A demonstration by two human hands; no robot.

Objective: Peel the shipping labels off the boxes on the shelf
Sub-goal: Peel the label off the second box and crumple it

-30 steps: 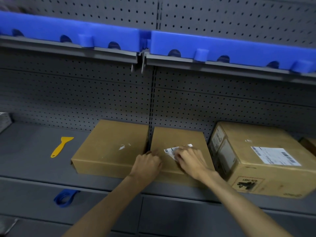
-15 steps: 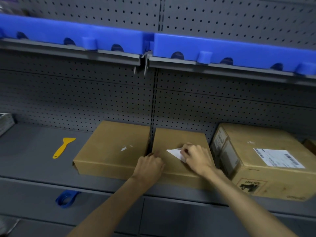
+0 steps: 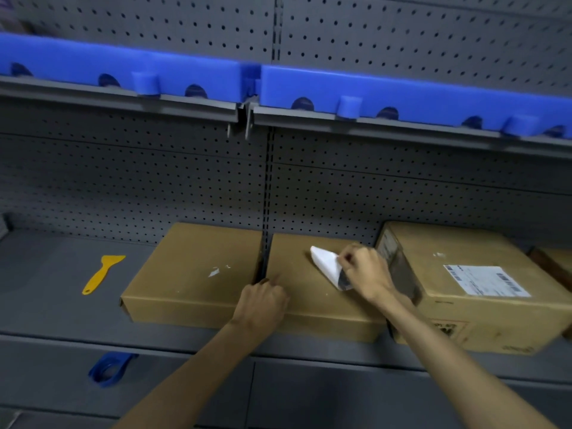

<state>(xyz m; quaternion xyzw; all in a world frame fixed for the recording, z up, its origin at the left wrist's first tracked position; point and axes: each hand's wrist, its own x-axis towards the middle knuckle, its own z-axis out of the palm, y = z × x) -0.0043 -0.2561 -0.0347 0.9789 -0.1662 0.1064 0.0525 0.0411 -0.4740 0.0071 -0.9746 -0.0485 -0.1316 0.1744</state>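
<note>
Change: label (image 3: 325, 263) now lifted farther off the middle box (image 3: 312, 292), blank underside showing.
Right hand (image 3: 366, 274): pinching its raised edge.
Left hand (image 3: 263, 305): curled, bracing that box.
Done: left box (image 3: 192, 274), only scraps.
Left: right box (image 3: 483, 289), label intact (image 3: 486, 280).

label print (image 3: 487, 279) blurred, far-right box (image 3: 554, 261) cropped

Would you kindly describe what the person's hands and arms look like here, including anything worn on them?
Both the left hand and the right hand are bare, with no gloves, and no rings can be made out. The forearms are uncovered up to the frame edge: no sleeves, watch or bracelet show at either wrist.
</note>
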